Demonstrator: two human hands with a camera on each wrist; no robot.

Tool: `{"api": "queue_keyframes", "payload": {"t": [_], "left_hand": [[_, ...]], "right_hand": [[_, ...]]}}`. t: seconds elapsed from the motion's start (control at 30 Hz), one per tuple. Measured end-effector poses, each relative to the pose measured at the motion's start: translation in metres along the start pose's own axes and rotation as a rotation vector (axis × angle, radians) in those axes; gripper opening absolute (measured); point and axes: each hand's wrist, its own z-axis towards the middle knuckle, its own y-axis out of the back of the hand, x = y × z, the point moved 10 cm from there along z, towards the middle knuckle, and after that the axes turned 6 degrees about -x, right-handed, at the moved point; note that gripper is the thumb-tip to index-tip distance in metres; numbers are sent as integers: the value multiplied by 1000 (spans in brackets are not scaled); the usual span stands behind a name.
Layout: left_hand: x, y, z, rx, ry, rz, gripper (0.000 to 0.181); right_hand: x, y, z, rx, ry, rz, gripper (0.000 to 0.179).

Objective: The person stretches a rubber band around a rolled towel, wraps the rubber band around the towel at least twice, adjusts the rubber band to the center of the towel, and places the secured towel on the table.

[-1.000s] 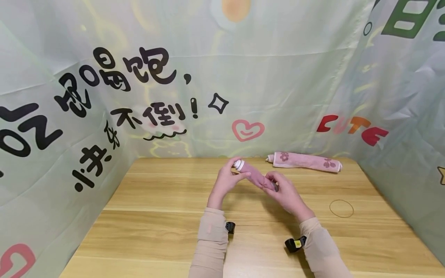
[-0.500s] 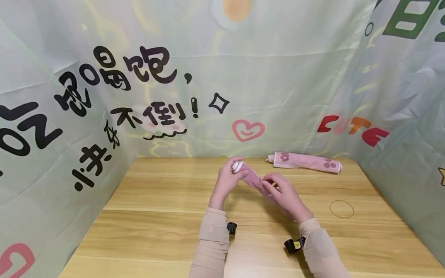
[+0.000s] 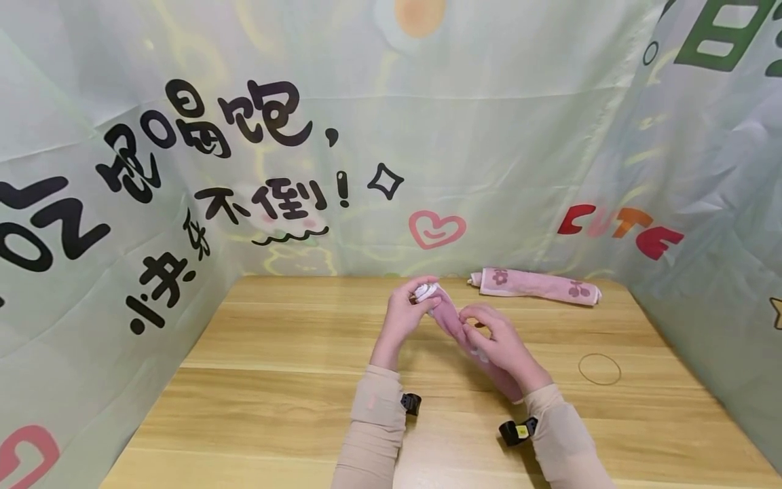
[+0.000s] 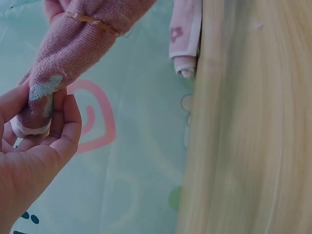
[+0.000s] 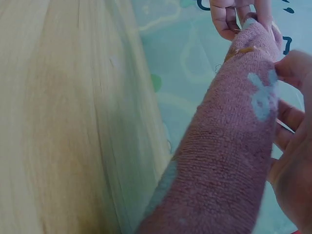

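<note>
A rolled pink towel (image 3: pixel 449 320) is held above the table, slanting down to the right. My left hand (image 3: pixel 406 311) grips its upper end, where a white edge shows. A tan rubber band (image 4: pixel 91 21) circles the roll, and the cloth is drawn in there. Close to this band, my right hand (image 3: pixel 502 343) holds the side of the towel with bent fingers; some fingertips are hidden behind the cloth. Pale blue patches (image 5: pixel 262 97) mark the towel's surface. Its lower end hangs past the right hand, toward the right wrist.
Another rolled pink towel (image 3: pixel 540 285), with darker flower prints, lies at the table's back right. A loose rubber band (image 3: pixel 600 369) rests on the wooden table (image 3: pixel 263 394) to the right of my right hand. Printed cloth walls (image 3: pixel 519 156) stand at the back and sides.
The towel's lower end has swung into view below the right hand, now hanging toward the right wrist. The right fingers have shifted slightly up the roll. The left hand keeps its grip.
</note>
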Motion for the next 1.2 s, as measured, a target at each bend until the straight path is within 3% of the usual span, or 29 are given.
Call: {"api": "queue_keyframes", "payload": {"t": [0.1, 0.2, 0.33, 0.57, 0.73, 0.87, 1.0, 1.2], "left_hand": [[-1, -6, -1, 20, -20, 2, 35], [-2, -8, -2, 15, -26, 5, 33], [-1, -7, -2, -21, -5, 13, 32], [1, -4, -2, -83, 36, 30, 32], [6, 10, -2, -161, 78, 8, 31], [8, 27, -1, -218, 87, -6, 32], [8, 34, 1, -206, 94, -48, 34], [5, 28, 1, -112, 97, -110, 37]], "right_hand": [[1, -3, -1, 17, 29, 16, 18], [0, -6, -1, 40, 4, 14, 15], [-3, -8, -2, 65, -38, 7, 16], [-3, -8, -1, 70, -19, -8, 15], [-2, -8, 0, 79, -7, -22, 15], [-5, -8, 0, 101, -45, -10, 10], [-6, -6, -2, 106, -87, -5, 13], [-14, -13, -4, 148, -172, 26, 24]]}}
